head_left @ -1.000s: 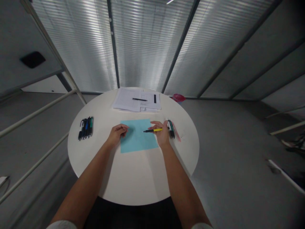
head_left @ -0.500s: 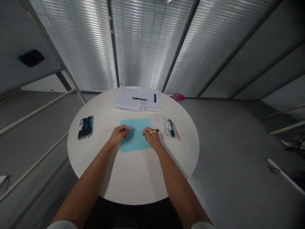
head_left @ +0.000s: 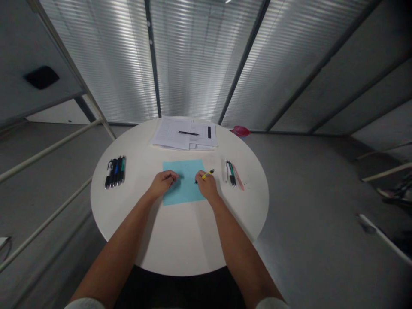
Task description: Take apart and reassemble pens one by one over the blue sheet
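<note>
A sheet of light blue paper [head_left: 185, 195] lies on the round white table [head_left: 180, 240]. My right hand [head_left: 207, 186] rests over its right edge, fingers closed on a yellow pen with black ends [head_left: 207, 174]. The pen leans with its upper end to the right, and its dark lower end is just above or on the paper; I cannot tell which. My left hand [head_left: 162, 184] is at the sheet's left edge, its fingers loosely bent and partly apart, the index finger reaching over the paper. I see nothing held in it.
Several pens [head_left: 115, 172] stand in a row at the left. White and green pens [head_left: 231, 174] and a pink strip-like item [head_left: 238, 177] lie at the right. Papers [head_left: 170, 133] with a black pen [head_left: 189, 133] on top are at the back. A red container [head_left: 241, 131] shows beyond the table.
My right hand has turned the yellow pen to a steeper slant and shifted slightly right. My left fingers have stretched out a little over the paper.
</note>
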`<state>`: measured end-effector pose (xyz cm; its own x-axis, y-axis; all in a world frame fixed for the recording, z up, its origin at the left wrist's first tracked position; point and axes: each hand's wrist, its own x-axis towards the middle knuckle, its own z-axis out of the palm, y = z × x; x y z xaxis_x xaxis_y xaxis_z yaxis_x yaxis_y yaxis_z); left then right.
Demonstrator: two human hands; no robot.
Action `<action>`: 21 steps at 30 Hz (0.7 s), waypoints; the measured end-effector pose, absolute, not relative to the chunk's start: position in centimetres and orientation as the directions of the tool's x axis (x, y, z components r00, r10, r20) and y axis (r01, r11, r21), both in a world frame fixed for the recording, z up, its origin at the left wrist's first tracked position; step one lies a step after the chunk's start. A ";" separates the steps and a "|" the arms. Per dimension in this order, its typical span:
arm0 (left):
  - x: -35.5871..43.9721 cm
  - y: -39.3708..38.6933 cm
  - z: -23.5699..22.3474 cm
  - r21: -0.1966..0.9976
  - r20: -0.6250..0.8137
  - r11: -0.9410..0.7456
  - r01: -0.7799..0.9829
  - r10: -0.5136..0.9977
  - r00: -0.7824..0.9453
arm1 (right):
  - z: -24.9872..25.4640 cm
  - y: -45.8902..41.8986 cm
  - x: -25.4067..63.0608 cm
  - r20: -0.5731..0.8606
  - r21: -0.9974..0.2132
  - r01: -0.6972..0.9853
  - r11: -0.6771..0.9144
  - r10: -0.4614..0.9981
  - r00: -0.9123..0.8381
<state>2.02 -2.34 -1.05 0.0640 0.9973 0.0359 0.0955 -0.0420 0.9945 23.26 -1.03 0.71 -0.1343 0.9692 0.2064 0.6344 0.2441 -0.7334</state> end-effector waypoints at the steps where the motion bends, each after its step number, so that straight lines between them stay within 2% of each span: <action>1: 2.0 -2.4 -1.0 0.995 0.033 -0.038 0.095 0.998 0.060 | 0.8 -0.9 23.4 0.192 -0.731 0.646 0.220 0.975 -0.114; 6: 2.1 -2.4 -0.9 0.997 0.014 -0.017 0.069 0.999 0.039 | 0.8 -0.9 24.0 0.180 -0.795 0.569 0.211 0.977 -0.110; 11: 2.1 -2.5 -0.4 0.997 -0.026 0.022 0.072 0.998 0.051 | 0.6 -0.4 24.2 0.273 -0.941 0.192 0.277 0.961 -0.048; 15: 2.1 -2.5 -0.2 0.994 -0.030 0.025 0.103 0.998 0.052 | 0.7 0.1 24.0 0.089 -0.983 -0.153 0.098 0.994 0.066; 21: 2.0 -2.4 -0.6 0.996 -0.008 0.002 0.090 0.998 0.061 | 2.0 -0.5 23.6 0.076 -0.952 -0.289 0.098 0.993 0.087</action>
